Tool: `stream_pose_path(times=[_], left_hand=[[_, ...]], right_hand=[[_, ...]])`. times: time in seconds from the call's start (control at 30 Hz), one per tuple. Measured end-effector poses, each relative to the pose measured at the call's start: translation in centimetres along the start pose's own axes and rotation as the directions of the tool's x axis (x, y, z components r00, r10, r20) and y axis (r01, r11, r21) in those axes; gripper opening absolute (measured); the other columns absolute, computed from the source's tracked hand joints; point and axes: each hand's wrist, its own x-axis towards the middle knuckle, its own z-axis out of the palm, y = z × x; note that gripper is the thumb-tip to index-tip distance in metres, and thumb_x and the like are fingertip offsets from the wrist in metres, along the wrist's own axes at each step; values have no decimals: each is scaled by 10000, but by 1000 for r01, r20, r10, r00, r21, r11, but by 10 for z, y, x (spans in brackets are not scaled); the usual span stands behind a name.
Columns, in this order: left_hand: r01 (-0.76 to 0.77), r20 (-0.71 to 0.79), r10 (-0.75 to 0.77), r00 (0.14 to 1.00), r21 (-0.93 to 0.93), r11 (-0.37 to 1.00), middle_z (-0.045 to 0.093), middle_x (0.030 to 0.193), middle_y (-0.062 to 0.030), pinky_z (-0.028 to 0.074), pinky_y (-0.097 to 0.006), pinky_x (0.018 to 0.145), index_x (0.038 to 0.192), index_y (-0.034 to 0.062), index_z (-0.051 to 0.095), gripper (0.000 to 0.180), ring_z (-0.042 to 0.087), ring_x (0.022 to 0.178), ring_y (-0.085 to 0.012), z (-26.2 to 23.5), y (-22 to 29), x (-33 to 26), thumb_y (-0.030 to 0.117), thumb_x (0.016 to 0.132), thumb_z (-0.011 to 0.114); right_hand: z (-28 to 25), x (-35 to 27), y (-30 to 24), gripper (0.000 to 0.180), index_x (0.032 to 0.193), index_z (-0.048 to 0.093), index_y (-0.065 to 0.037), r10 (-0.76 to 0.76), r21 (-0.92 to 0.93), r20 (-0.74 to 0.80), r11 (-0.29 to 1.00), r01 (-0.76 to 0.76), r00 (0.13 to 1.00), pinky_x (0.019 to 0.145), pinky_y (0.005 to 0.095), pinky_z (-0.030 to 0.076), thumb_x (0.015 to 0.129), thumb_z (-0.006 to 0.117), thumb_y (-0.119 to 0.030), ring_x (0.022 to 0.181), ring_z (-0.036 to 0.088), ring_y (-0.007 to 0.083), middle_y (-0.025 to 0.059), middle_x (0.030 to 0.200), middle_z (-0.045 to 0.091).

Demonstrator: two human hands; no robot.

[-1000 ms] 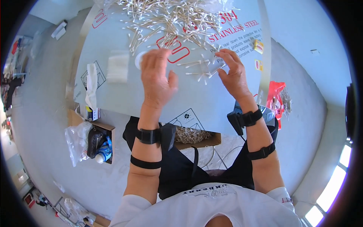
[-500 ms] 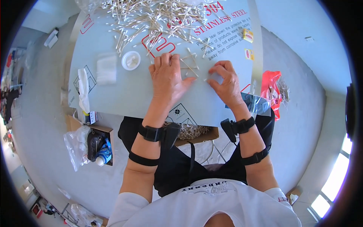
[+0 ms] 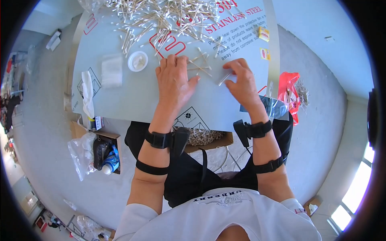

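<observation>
My left hand (image 3: 175,79) rests on the sheet-covered table with its fingers bent and its thumb held apart. Beside its fingertips several loose cotton swabs (image 3: 203,70) lie crossed over one another. To the right, my right hand (image 3: 243,83) curls its index finger and thumb round a thin cotton swab (image 3: 223,79). One end of that swab points down and left toward the table; the other runs under the fingers. Whether a second swab is in this grip I cannot tell. A large loose heap of cotton swabs (image 3: 169,20) spreads across the far side.
Left of my hands are a round white tub (image 3: 138,61) with small white pieces inside, a folded white pad (image 3: 111,71) and a crumpled tissue (image 3: 87,94). Two small yellow packets (image 3: 263,34) lie at the right. A carton of swabs (image 3: 205,140) sits below the table's near edge.
My right hand has shifted slightly right, and more of the swab between its finger and thumb shows. My left hand has drawn slightly left, its thumb away from the crossed swabs.
</observation>
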Motion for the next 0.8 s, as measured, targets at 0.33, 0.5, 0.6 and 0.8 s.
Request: stream_pose_path(times=[0.33, 0.5, 0.6, 0.8], left_hand=[[-139, 24, 143, 990, -115, 984, 617, 902, -63, 426, -404, 845, 966, 68, 619, 355, 566, 911, -267, 6, 4, 1, 104, 658, 793], [-136, 23, 140, 990, -112, 984, 612, 907, -60, 431, -398, 838, 975, 74, 619, 381, 565, 906, -267, 7, 3, 1, 106, 641, 799], [-132, 37, 138, 990, -127, 983, 608, 919, -65, 434, -396, 837, 977, 71, 618, 390, 564, 909, -272, 5, 2, 2, 87, 626, 786], [-114, 62, 127, 990, -184, 976, 575, 948, -91, 412, -420, 867, 952, 53, 625, 336, 535, 963, -301, 3, -2, 4, 18, 623, 683]], right_hand=[[3, -40, -9, 112, 816, 667, -56, 114, 149, 58, 981, -122, 992, 673, 343, 504, 719, 723, -50, 732, 621, 249, 84, 865, 572], [5, -31, -17, 289, 966, 675, -80, 107, 203, -4, 973, -104, 994, 685, 345, 508, 689, 760, -77, 748, 597, 259, 77, 931, 572], [7, -14, -15, 389, 1053, 675, -106, -67, 146, -43, 987, 73, 997, 759, 368, 502, 676, 768, -94, 872, 578, 274, 87, 1015, 556], [10, 14, -16, 409, 1044, 663, -123, -223, -51, 106, 972, 229, 969, 877, 405, 473, 655, 786, -141, 1035, 522, 290, 85, 1063, 530]])
